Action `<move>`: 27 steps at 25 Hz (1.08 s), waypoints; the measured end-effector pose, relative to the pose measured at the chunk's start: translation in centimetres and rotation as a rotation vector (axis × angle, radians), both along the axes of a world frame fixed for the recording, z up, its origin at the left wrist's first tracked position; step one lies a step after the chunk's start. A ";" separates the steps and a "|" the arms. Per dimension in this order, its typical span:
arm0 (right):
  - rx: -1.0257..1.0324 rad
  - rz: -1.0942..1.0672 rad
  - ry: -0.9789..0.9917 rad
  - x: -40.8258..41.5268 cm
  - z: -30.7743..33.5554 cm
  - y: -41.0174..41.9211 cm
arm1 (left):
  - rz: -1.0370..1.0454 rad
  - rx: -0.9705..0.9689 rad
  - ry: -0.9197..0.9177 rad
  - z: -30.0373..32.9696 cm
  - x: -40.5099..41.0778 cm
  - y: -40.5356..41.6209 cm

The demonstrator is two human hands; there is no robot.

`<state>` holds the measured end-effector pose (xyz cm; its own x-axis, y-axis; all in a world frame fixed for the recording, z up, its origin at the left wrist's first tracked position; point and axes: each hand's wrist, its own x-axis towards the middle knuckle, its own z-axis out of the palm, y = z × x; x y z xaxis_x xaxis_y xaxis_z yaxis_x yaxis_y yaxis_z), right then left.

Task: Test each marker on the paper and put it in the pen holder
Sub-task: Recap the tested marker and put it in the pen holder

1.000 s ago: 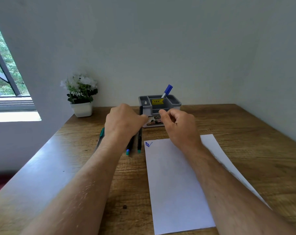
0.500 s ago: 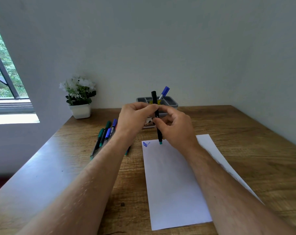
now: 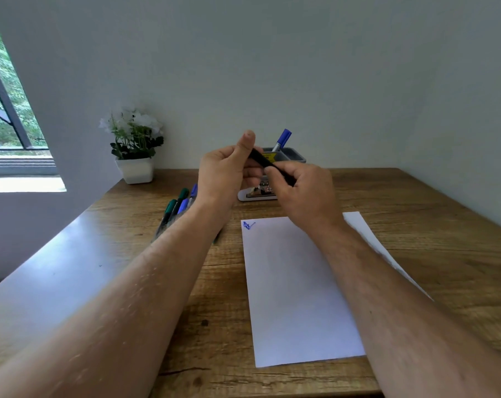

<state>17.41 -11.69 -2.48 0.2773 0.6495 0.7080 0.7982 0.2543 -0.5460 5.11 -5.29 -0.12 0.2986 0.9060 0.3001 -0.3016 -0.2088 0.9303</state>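
Both hands are raised above the surface (image 3: 416, 202), holding one black marker (image 3: 268, 162) between them. The left hand (image 3: 223, 173) has fingers curled round the marker's upper-left end, thumb sticking up past it. The right hand (image 3: 304, 191) is clenched round the lower-right end, so only the middle of the barrel shows between the two grips. The marker is tilted, high on the left, low on the right, in front of the pen holder (image 3: 294, 155). Cap on or off: cannot tell, both ends are hidden.

The grey pen holder stands at the back of the surface by the wall, with a blue marker (image 3: 282, 139) upright in it. The paper (image 3: 295, 297) lies flat below the right hand, with a small blue scribble (image 3: 248, 225) at its top-left corner. A bunch of loose markers (image 3: 177, 208), green and blue caps, lies on the surface left of the left wrist, partly hidden by the forearm. A white potted plant (image 3: 134, 150) sits at the back left.
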 end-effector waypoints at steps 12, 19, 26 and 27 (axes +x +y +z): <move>-0.058 -0.170 -0.060 1.2 0.3 0.5 | -0.037 -0.109 -0.049 -0.5 0.1 0.8; -0.083 -0.120 0.038 1.1 -0.1 0.7 | -0.054 -0.293 -0.312 0.4 -0.8 1.4; -0.044 0.230 0.470 0.5 0.4 0.4 | -0.115 -0.440 -0.470 0.5 -1.1 0.8; -0.045 0.242 0.486 0.5 0.4 0.3 | -0.126 -0.440 -0.467 0.6 -1.0 0.9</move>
